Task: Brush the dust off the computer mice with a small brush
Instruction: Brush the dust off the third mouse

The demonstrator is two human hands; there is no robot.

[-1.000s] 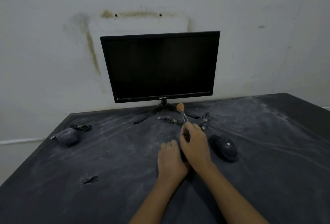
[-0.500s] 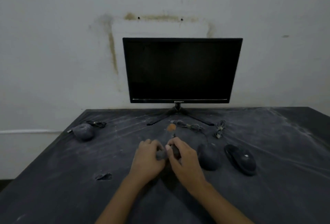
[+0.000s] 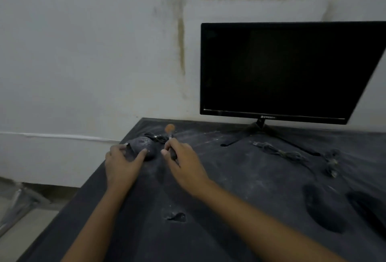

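**Dusty mouse held, brush not yet on it**

At the table's (image 3: 229, 180) far left corner, the left hand (image 3: 122, 164) grips a mouse (image 3: 144, 146), fingers on one side and thumb on the other. This mouse is heavily speckled with pale dust, so its cleaning looks barely begun, if at all. Its coiled cord (image 3: 155, 137) lies just behind it. Just to its right, the brush (image 3: 169, 129) points up and away, bristles clear of the shell. The right hand (image 3: 183, 162) pinches its handle.

A small tear (image 3: 177, 217) marks the cloth nearer the person, out of the way. Further right, a dark monitor (image 3: 292, 69) stands on its legs, with loose cables (image 3: 279, 151) in front. At the near right lie a second mouse (image 3: 321, 207) and a third mouse (image 3: 367, 212), well apart from the hands. They look darker, but blur hides whether they are clean. Nothing blocks the brush; only the cord sits close to the work.
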